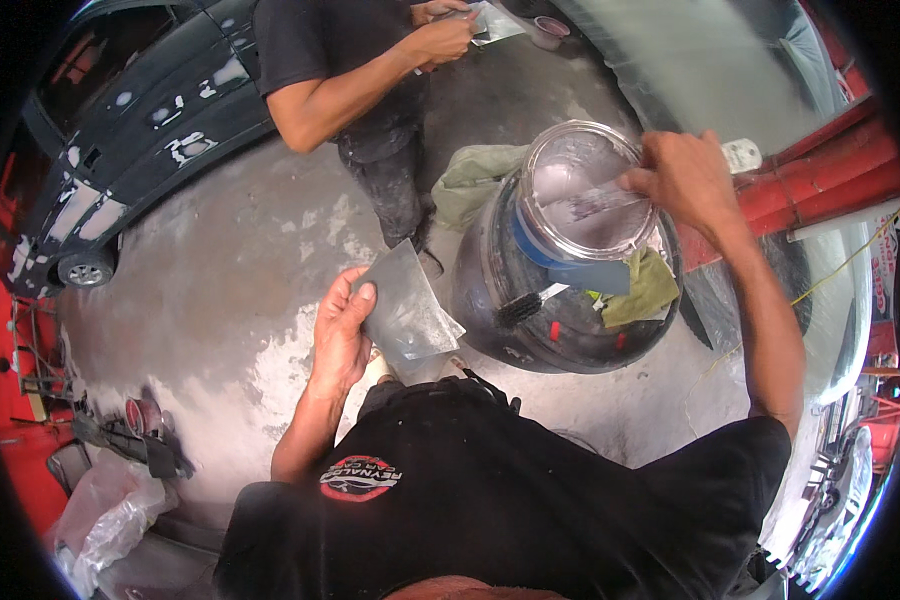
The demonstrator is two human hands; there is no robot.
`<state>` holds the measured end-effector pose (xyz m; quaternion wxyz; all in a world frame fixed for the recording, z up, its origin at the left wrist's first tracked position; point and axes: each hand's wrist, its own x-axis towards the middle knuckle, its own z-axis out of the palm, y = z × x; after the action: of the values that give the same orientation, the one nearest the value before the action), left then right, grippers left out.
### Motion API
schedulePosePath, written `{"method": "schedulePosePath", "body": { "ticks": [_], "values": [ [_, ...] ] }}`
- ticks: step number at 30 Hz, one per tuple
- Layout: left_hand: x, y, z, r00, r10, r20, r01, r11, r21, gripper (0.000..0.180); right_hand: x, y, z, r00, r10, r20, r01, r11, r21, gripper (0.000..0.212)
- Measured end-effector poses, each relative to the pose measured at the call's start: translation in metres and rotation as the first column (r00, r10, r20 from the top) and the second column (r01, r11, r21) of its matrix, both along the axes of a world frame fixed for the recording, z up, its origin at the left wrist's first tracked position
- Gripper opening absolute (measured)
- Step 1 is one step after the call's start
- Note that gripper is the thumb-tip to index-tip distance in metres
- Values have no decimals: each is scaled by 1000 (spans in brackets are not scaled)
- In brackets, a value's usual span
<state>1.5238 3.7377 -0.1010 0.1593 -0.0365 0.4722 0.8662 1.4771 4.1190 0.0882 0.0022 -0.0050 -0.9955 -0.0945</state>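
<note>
R hand point(688, 172) is closed on a flat spreader point(598, 205), fingers pinching its outer end at the can's right rim; blade reaches across the open can point(585, 190) of grey filler. Can sits on top of a black drum point(530, 310), near its back edge, w/ a green rag point(650, 285) at the drum's right edge, a brush point(523, 307) toward its front, another rag point(470, 180) off the left side.

L hand point(342, 325) grips a grey mixing board point(407, 305) by its left edge, thumb on top, held above the floor point(240, 290) just left of the drum.

Handling, as I judge it: spreader thin, stiff-ish, light; hold by the back edge, away from the loaded tip. Board light and rigid, prob. slick w/ dried filler, so edge grip w/ thumb over. Filler looks thick, sticky. Can prob. heavy, best left standing.

Beyond: another person point(360, 80) working w/ both hands, and a dark car point(140, 110) w/ primer patches, top left.
</note>
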Motion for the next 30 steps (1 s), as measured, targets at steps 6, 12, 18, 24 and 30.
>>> {"method": "schedulePosePath", "body": {
  "ticks": [6,12,18,24,30],
  "values": [
    [-7,-2,6,998,44,-50,-43,999,24,24,14,27,5,991,-132,-32,127,983,-130,42],
    [-24,4,24,993,80,-90,-82,996,-20,27,28,38,2,975,-206,-79,184,958,-219,44],
    [-37,18,41,990,71,-122,-68,997,27,27,51,70,17,946,-290,-146,218,901,-375,44],
    [-50,33,50,989,-112,-94,118,991,57,28,69,110,10,942,-261,-211,144,881,-450,39],
    [-55,61,48,981,-136,-137,137,991,2,29,84,109,24,933,-329,-148,157,739,-655,33]
  ]
}}
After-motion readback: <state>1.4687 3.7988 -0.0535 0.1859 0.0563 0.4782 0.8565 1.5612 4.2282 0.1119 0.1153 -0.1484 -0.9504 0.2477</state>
